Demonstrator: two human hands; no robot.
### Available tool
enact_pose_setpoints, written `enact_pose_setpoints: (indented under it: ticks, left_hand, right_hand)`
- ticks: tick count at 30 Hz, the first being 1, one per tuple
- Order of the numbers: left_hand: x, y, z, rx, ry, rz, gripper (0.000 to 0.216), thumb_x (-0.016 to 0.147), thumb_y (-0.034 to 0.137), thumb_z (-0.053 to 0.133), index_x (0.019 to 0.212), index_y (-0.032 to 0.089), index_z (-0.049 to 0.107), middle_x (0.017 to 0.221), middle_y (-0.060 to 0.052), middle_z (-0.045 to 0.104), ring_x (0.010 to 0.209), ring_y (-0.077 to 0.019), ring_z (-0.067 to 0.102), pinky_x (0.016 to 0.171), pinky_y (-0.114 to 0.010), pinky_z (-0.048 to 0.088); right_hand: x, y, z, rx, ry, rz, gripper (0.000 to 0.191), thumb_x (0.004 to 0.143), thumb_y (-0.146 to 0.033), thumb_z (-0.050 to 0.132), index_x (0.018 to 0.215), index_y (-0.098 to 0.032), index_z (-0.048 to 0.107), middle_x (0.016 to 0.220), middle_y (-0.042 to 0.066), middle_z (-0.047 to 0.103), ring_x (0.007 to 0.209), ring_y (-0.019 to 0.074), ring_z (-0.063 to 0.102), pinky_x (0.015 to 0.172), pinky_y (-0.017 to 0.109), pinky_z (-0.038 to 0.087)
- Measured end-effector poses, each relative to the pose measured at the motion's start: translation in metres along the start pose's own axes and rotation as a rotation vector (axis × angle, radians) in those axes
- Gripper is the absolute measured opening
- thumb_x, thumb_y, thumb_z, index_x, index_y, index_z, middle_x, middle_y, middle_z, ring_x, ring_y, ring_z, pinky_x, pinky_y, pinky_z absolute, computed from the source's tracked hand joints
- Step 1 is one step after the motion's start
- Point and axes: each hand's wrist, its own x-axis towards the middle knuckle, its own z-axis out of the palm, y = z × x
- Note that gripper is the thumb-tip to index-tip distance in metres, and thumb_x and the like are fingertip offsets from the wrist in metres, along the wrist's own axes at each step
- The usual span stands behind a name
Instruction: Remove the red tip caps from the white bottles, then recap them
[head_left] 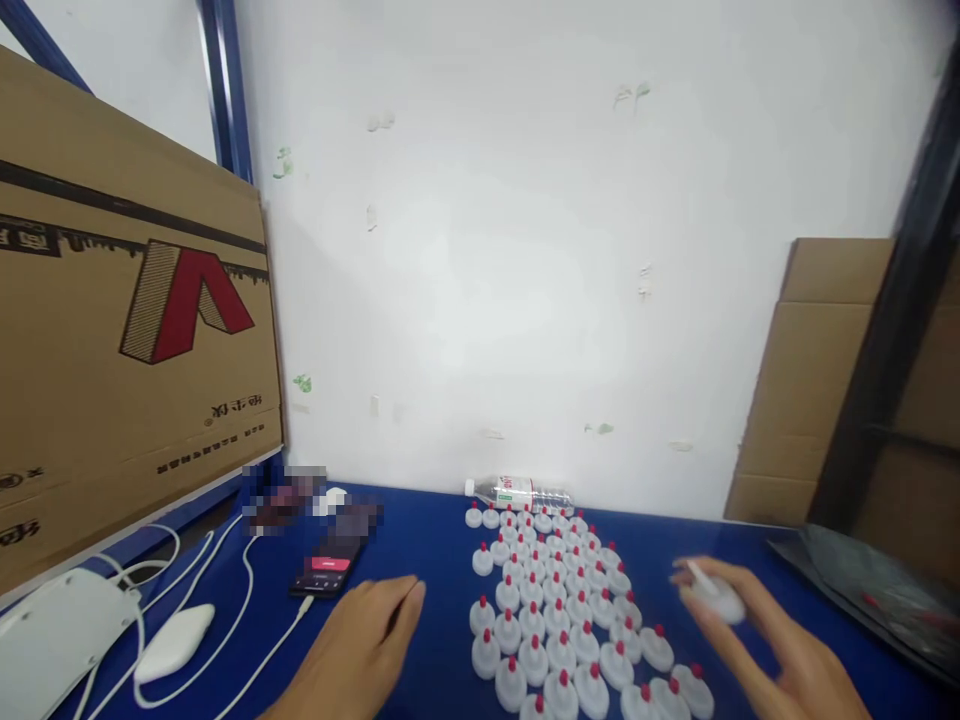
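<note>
Between the thumb and fingers of my right hand [757,625] is a small white squeeze bottle [718,596], tilted, with a pointed nozzle. No red tip shows on it, and it is slightly blurred. My left hand [364,640] hovers above the blue table, left of the rows, its thumb pressed to curled fingers. Whatever those fingers hold, if anything, is hidden. Between my hands stand several rows of small translucent white squeeze bottles [557,620], round and squat, each with a red tip. The nearest ones reach the bottom edge of the view.
Behind the rows a clear plastic water bottle [517,494] lies on its side by the wall. At left are a phone [330,560] on a cable, a white rounded device [176,642] and a large cardboard box [135,300]. A plastic bag [877,590] lies at right.
</note>
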Motion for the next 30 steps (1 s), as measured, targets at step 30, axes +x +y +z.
enact_pose_setpoints:
  ticks: [30]
  left_hand:
    - [0.081, 0.002, 0.043, 0.218, -0.228, 0.336, 0.017, 0.088, 0.024, 0.050, 0.071, 0.022, 0.053, 0.076, -0.003, 0.068, 0.077, -0.0243, 0.066, 0.066, -0.032, 0.037]
  right_hand:
    - [0.046, 0.074, 0.066, 0.081, -0.267, 0.160, 0.026, 0.085, -0.052, 0.059, 0.084, -0.027, 0.055, 0.092, 0.003, 0.077, 0.084, 0.0264, 0.073, 0.074, 0.033, 0.053]
